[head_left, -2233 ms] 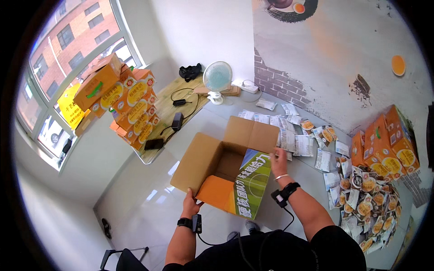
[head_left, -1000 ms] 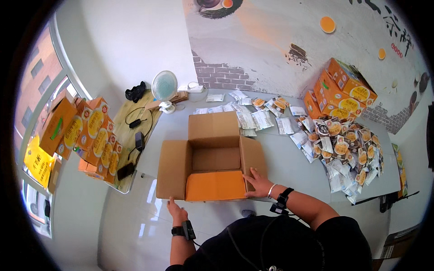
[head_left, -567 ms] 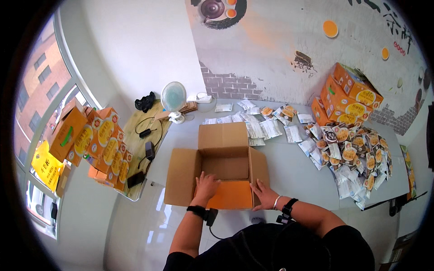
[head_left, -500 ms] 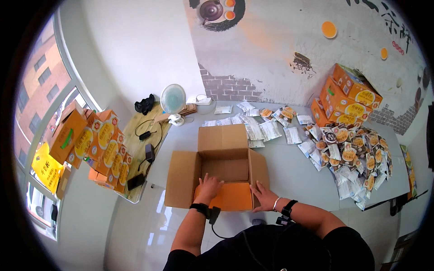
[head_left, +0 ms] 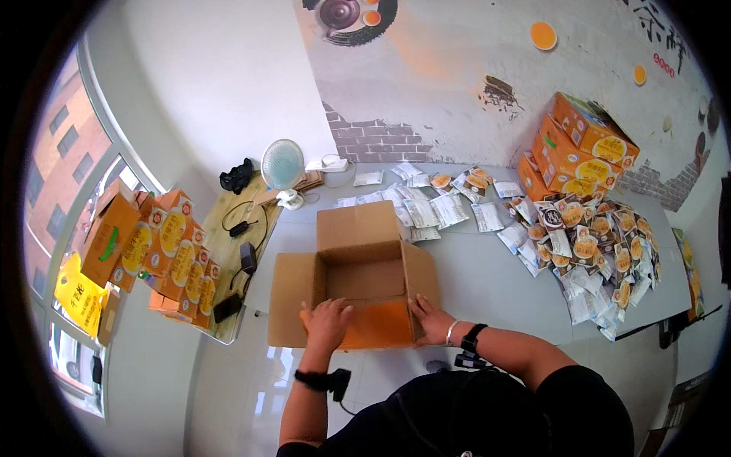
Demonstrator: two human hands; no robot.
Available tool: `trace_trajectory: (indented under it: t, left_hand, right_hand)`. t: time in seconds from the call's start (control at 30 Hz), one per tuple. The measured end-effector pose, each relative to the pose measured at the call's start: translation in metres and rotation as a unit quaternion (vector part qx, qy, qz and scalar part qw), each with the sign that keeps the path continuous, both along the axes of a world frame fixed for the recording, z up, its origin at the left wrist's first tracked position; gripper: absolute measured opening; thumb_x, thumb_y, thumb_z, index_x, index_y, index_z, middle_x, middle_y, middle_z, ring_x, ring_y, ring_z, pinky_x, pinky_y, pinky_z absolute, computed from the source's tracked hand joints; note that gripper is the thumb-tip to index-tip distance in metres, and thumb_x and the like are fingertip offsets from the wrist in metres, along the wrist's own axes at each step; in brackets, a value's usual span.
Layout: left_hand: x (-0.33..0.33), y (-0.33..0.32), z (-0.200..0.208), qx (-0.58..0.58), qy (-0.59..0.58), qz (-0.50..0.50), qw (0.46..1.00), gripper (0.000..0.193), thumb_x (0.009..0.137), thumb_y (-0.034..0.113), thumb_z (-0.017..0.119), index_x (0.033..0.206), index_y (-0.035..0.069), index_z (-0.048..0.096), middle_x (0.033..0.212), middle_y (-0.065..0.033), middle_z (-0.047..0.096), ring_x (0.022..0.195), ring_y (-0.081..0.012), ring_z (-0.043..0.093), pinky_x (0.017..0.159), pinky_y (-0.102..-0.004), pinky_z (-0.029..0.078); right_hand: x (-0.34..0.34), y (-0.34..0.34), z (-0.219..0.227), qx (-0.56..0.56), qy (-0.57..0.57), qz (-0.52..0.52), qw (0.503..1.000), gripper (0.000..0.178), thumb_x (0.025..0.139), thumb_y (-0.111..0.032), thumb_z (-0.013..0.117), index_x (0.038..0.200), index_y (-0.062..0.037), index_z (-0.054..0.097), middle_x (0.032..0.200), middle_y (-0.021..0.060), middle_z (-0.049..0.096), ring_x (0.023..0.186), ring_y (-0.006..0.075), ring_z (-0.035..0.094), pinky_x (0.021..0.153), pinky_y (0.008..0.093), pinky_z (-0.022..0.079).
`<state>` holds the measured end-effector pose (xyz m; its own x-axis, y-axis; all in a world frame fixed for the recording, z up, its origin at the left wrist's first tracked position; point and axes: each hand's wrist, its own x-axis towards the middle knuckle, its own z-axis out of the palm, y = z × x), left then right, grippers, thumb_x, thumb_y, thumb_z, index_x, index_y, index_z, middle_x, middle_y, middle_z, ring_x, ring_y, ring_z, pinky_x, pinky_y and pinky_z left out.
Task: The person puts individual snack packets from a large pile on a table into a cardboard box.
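Two hands rest on one open cardboard box that sits on the white table, right in front of the person. The left hand lies flat with its fingers spread on the near orange flap, at the box's left near corner. The right hand is also open, and it presses on the near end of the right side flap. Neither hand grips anything.

The box lies straight ahead of both hands, just past the fingertips. Its long side runs left to right, and its inside looks empty. The far flap stands up and the left flap lies out flat. Both hands are about the same nearness to the box, one at each near corner.

A big pile of small food packets lies well off to the right, so the right hand is the nearer one to it. Orange cartons are stacked behind that pile.
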<state>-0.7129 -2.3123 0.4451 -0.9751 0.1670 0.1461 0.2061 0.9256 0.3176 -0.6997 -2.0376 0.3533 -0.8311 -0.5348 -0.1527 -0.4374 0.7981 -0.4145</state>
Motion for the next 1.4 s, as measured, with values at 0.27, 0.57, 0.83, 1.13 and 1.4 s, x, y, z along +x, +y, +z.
trace_trajectory:
  t: [0.27, 0.57, 0.83, 1.13, 1.4]
  left_hand:
    - [0.086, -0.05, 0.015, 0.051, -0.094, 0.098, 0.989, 0.034, 0.08, 0.03, 0.057, 0.107, 0.009, 0.058, 0.086, -0.0073, 0.064, 0.091, -0.0254, 0.057, 0.101, -0.0539, 0.014]
    - [0.089, -0.054, -0.081, 0.064, -0.076, 0.017, 0.995, 0.069, 0.065, 0.022, 0.07, 0.126, 0.014, 0.041, 0.128, -0.0218, 0.036, 0.119, -0.0374, 0.033, 0.098, -0.0536, 0.023]
    - [0.057, -0.011, -0.103, -0.081, -0.048, 0.028, 0.995, 0.08, 0.065, 0.021, 0.071, 0.134, 0.022, 0.029, 0.136, -0.0167, 0.026, 0.131, -0.0354, 0.013, 0.101, -0.0602, 0.006]
    - [0.034, 0.027, -0.09, -0.023, -0.01, -0.075, 0.997, 0.062, 0.071, 0.003, 0.052, 0.129, 0.016, 0.038, 0.131, -0.0175, 0.034, 0.128, -0.034, 0.022, 0.104, -0.0536, 0.007]
    - [0.013, 0.059, -0.096, -0.019, 0.027, -0.11, 0.993, 0.047, 0.079, 0.02, 0.054, 0.125, 0.014, 0.044, 0.125, -0.0162, 0.043, 0.12, -0.0299, 0.037, 0.104, -0.0489, 0.018]
  right_hand:
    - [-0.024, -0.044, -0.001, 0.024, -0.019, -0.004, 1.0, 0.112, 0.065, -0.047, 0.07, 0.137, -0.0031, -0.003, 0.14, 0.0289, 0.003, 0.129, 0.0422, 0.013, 0.105, 0.043, 0.022]
    - [-0.031, -0.079, -0.003, 0.013, -0.041, -0.021, 0.999, 0.107, 0.068, -0.042, 0.069, 0.137, -0.0044, -0.004, 0.14, 0.0279, 0.001, 0.13, 0.0422, 0.011, 0.105, 0.0441, 0.021]
    - [-0.035, -0.06, -0.023, 0.01, 0.006, 0.044, 0.999, 0.105, 0.068, -0.043, 0.068, 0.137, -0.0001, 0.001, 0.14, 0.0289, 0.005, 0.129, 0.0407, 0.017, 0.105, 0.0391, 0.022]
    - [-0.049, -0.044, -0.024, -0.06, -0.101, 0.049, 0.992, 0.092, 0.072, -0.037, 0.064, 0.139, -0.009, 0.007, 0.14, 0.0285, 0.006, 0.126, 0.0405, 0.024, 0.103, 0.0376, 0.026]
    - [-0.074, -0.025, -0.039, -0.151, -0.084, 0.062, 0.983, 0.063, 0.079, -0.033, 0.056, 0.132, -0.0074, 0.032, 0.135, 0.0272, 0.023, 0.123, 0.0389, 0.03, 0.102, 0.0381, 0.027]
